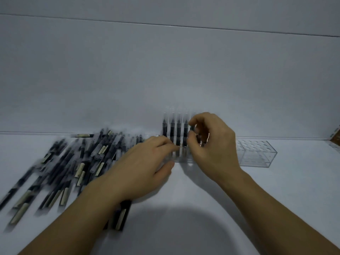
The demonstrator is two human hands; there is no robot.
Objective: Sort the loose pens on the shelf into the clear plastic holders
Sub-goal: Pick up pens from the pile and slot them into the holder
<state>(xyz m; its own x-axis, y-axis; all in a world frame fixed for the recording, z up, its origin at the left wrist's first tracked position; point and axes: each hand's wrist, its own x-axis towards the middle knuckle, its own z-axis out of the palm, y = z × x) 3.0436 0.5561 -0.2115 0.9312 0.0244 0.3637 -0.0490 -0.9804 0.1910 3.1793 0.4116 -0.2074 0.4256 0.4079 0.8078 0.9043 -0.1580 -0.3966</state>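
A heap of loose dark pens [73,162] with pale labels lies on the white shelf at the left, blurred. A clear plastic holder [182,159] stands at the centre with several black pens [174,131] upright in it. My left hand [143,168] reaches to the holder's front left, fingers stretched forward against it. My right hand [211,144] hovers over the holder's right end, its fingers curled round an upright pen [192,128] that is mostly hidden. A second clear holder [257,153] with no pens in it stands to the right.
A white back wall [165,70] rises right behind the holders. One dark pen [121,216] lies under my left wrist. A brown box corner [335,137] and another clear holder's edge [334,145] show at the far right.
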